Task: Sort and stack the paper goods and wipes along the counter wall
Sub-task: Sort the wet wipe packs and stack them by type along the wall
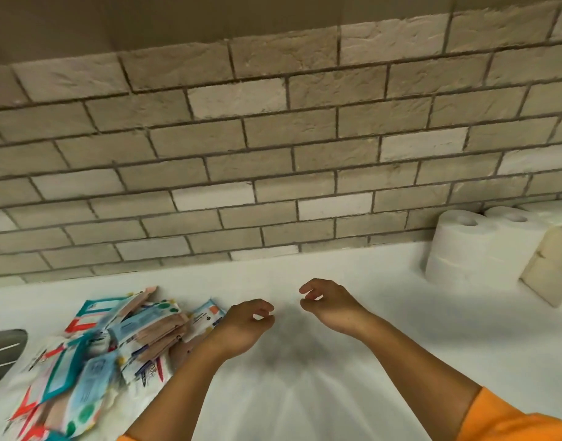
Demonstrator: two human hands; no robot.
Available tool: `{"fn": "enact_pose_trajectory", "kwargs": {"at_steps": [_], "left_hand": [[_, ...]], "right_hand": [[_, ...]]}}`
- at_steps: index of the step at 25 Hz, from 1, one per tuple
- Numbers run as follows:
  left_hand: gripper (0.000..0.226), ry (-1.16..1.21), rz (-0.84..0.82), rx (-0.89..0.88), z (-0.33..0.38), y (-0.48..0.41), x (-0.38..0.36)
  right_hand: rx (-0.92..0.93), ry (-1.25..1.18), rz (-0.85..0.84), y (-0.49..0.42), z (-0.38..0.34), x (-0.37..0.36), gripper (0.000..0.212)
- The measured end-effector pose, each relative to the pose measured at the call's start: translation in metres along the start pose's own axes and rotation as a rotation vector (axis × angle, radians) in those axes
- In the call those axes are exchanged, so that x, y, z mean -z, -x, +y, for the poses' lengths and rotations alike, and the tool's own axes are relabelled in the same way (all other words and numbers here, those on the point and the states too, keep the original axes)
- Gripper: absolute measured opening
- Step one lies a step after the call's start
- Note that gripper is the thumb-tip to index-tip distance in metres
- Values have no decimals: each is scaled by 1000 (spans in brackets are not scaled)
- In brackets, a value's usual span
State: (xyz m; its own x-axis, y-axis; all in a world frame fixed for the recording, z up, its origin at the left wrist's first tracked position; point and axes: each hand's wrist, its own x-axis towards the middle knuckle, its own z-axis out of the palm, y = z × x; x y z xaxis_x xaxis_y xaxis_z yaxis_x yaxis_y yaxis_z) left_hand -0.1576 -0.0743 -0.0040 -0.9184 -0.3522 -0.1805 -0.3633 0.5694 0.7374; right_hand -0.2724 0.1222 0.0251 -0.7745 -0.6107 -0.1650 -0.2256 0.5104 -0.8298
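Hovering just above the white table (368, 361), the left hand (241, 323) and right hand (330, 303) have loosely curled fingers and hold nothing, probably poised between picks. A loose heap of blue, teal and pink wipe packets (114, 342) lies unsorted beside the left hand. White paper rolls (473, 246) stand against the beige brick wall (273, 154), well to the right. No bin or box shows.

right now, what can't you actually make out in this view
1. Head view: wipe packs blurred by motion, print unreadable; pile runs off the bottom-left edge, so no count.
2. Head view: left hand and forearm cover the pile's right side.
3. Head view: paper rolls and beige pack cut by the right edge; row's extent unseen.
4. Head view: metal thing at left edge, mostly out of frame.
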Motion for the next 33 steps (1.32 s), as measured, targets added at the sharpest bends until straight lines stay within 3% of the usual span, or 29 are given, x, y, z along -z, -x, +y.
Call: {"fn": "enact_pose_trajectory", "kwargs": {"at_steps": [5,11,17,23,27,30,33], "left_hand": [[33,-51,89,68,-67,40,33],[9,-23,217,45,-121,84,63],[11,-357,304,135,-156,70,113],[88,-692,163,283,-182,16,146],[102,-691,104,322,-194,-3,151],[90,-694,162,314,-204,4,162],[71,-701,387,474,-231,22,185]], "right_hand": [[14,-39,-31,0,-24,-66,21],[-13,-70,-107,-2,-36,-137,20],[-15,-30,-168,-15,-43,-177,21],[-51,-25,-189,-23,-37,-186,21],[-61,-33,-183,-26,-25,-185,18],[-67,-21,-202,-27,-18,-185,21],[-76,-25,-231,-27,-17,-192,22]]}}
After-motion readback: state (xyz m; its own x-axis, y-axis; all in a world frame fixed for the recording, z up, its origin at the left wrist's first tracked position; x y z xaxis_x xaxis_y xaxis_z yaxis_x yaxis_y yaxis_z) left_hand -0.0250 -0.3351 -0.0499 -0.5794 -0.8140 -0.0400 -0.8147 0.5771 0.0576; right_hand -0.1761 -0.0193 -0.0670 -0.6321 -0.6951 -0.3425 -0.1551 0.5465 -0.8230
